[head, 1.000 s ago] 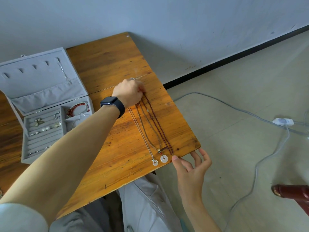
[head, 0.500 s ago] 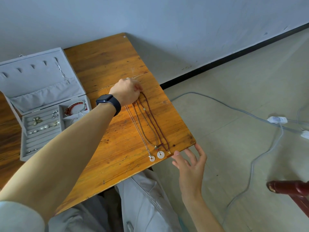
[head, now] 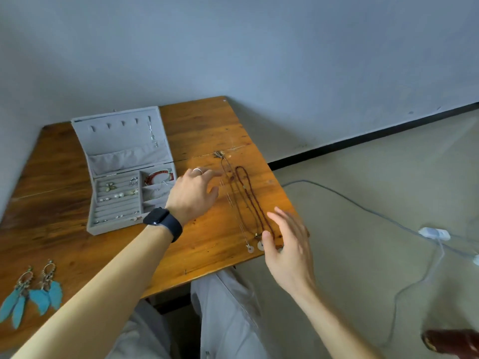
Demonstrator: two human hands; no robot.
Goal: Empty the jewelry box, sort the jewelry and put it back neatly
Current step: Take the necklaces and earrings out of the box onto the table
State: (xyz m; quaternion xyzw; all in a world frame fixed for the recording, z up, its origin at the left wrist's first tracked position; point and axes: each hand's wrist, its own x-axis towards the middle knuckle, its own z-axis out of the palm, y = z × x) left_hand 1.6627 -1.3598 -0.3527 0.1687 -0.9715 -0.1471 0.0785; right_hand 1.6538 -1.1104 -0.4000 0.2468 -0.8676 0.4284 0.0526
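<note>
A grey jewelry box [head: 114,224] stands open on the wooden table [head: 207,130], with small earrings in its ring rows and a red bracelet [head: 158,176] in a side compartment. Several necklaces [head: 246,200] lie stretched out side by side near the table's right edge, two ending in white ring pendants [head: 255,246]. My left hand [head: 193,194], with a ring and a dark watch, hovers with relaxed fingers just left of the necklaces. My right hand [head: 287,244] is spread over the pendant ends, fingers straight, holding nothing.
Two turquoise feather earrings [head: 31,294] lie on the table at the near left. A thin chain [head: 153,133] hangs inside the box lid. A grey cable with a white switch [head: 434,233] runs across the floor on the right. My lap shows below the table edge.
My left hand has let go of the necklaces' top ends and drawn back to the left. My right hand rose over the pendants. The camera tilted left, bringing the feather earrings into view.
</note>
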